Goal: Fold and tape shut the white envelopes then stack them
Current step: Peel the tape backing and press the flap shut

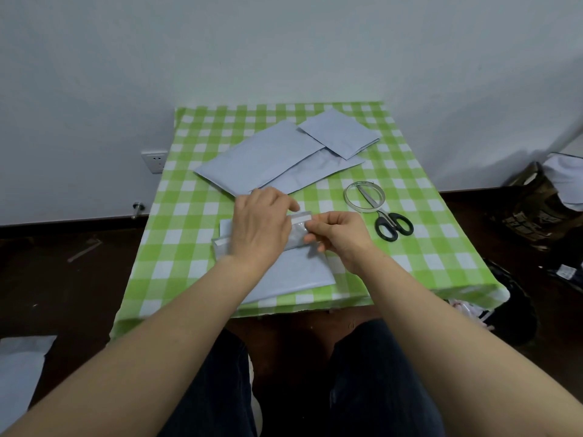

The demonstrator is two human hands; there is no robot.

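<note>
Head view: a table under a green-and-white checked tablecloth (189, 216) stands against a pale wall, and both bare forearms reach in over it.

The near envelope (293, 272) lies flat at the front of the table, just before the person's knees. Its upper end is folded over into a shiny flap (298, 233) with a white strip along the top edge.

The left hand (258, 225) lies over the left part of the fold, its fingers curled down to the strip's edge and holding the flap. The right hand (340, 231) meets it from the other side – thumb and fingers pinch the flap's right end in a narrow grip. The two hands almost touch.

At the back of the table a large envelope (265, 156) lies flat at a slant, on top of a second envelope (318, 173) that shows along its right side. A folded envelope (339, 134), smaller, overlaps the far right corner of both.

To the right, well apart from the hands, a roll of tape (347, 200) lies flat. Black-handled scissors (392, 223) lie with their blades reaching inside the ring – handles toward the person.

A wall socket (153, 159) sits left of the table, and a dark bag (533, 209) stands on the floor at right.
</note>
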